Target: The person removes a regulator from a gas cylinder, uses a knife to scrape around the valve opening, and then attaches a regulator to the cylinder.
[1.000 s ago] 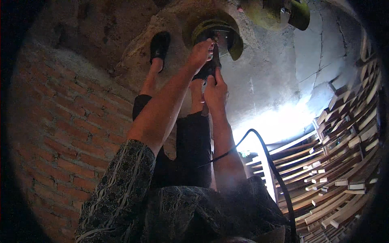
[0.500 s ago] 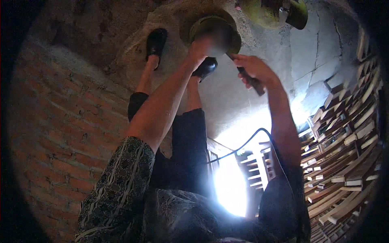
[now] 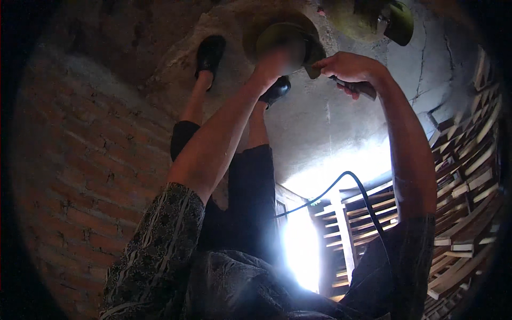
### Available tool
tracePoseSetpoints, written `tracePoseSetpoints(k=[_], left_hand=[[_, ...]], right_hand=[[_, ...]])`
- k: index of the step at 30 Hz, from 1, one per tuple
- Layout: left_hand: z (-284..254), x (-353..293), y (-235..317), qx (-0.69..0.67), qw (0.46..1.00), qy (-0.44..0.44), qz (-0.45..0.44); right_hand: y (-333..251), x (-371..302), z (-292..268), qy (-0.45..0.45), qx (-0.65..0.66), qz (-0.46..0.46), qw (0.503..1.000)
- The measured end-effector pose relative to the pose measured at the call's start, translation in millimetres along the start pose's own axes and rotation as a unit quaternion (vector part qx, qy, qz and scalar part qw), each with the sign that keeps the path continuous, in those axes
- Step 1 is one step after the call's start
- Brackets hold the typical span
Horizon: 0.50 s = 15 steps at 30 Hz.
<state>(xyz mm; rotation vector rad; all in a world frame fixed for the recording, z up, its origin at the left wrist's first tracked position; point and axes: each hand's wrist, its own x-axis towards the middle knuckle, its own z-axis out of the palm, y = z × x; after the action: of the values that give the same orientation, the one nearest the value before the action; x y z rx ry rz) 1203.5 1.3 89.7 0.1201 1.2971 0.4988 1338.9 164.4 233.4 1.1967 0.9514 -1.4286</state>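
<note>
My left hand (image 3: 271,66) reaches forward to a greenish round object (image 3: 270,36) at the top middle. A blurred patch covers its fingertips, so its grip is hidden. To the right, my right hand (image 3: 354,72) is closed around a dark-handled tool (image 3: 366,90). The handle's end sticks out behind the palm, toward the lower right. Just past the right fingertips hangs a dark green, flat-looking piece (image 3: 316,65), beside the round object. Whether it belongs to the tool, I cannot tell.
A yellow-green rounded object (image 3: 354,21) with a dark green curved part (image 3: 400,24) lies at the upper right. Dark shoes (image 3: 210,53) stand on the concrete floor (image 3: 320,128). A brick wall (image 3: 80,186) is left, stacked wooden slats (image 3: 466,208) right. A black cable (image 3: 368,200) arcs near my right arm.
My right hand has moved right and slightly up with the tool, whose handle now lies flatter. The left hand has shifted slightly to the right.
</note>
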Motion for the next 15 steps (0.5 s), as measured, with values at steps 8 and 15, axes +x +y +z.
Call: tracePoseSetpoints(k=[8, 15], left_hand=[[-2, -8, -5, -0.051, 0.998, -0.014, 0.032], [0, -6, -11, -0.071, 0.996, -0.015, 0.054]], right_hand=[[-21, -9, -14, -0.022, -0.065, 0.003, 0.998], [-31, -9, -18, -0.013, -0.12, 0.007, 0.993]])
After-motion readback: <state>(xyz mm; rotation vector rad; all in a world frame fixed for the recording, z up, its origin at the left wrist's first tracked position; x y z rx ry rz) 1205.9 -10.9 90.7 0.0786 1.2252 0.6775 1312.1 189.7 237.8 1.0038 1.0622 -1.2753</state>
